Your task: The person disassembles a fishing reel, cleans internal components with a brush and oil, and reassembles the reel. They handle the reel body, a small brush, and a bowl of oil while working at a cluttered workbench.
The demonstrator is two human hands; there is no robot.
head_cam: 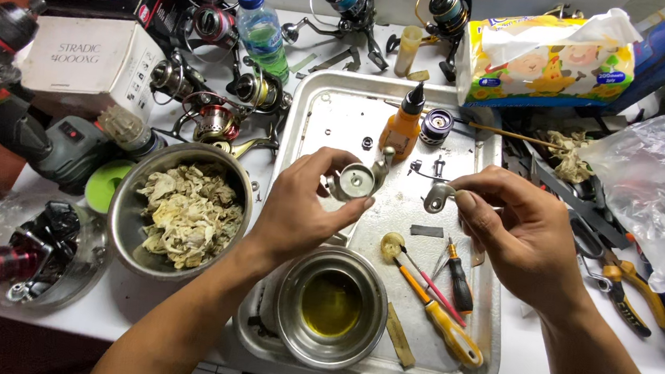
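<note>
My left hand (302,204) holds a small grey metal reel body part (356,181), round with an open cavity, above the steel tray (319,112). A smaller grey metal piece (438,196) is pinched between thumb and fingers of my right hand (519,229), just to the right of the first part. The two parts are a little apart. Below them on the tray lie a yellow-handled screwdriver (449,328), a black-handled screwdriver (460,281) and a thin brush (399,250).
A small steel bowl of yellowish oil (329,305) sits at the tray's near end. An orange oil bottle (403,125) stands on the tray. A bowl of dirty wipes (188,210) is left; fishing reels (217,119), a water bottle (262,30), a tissue pack (548,61) and pliers (624,284) surround.
</note>
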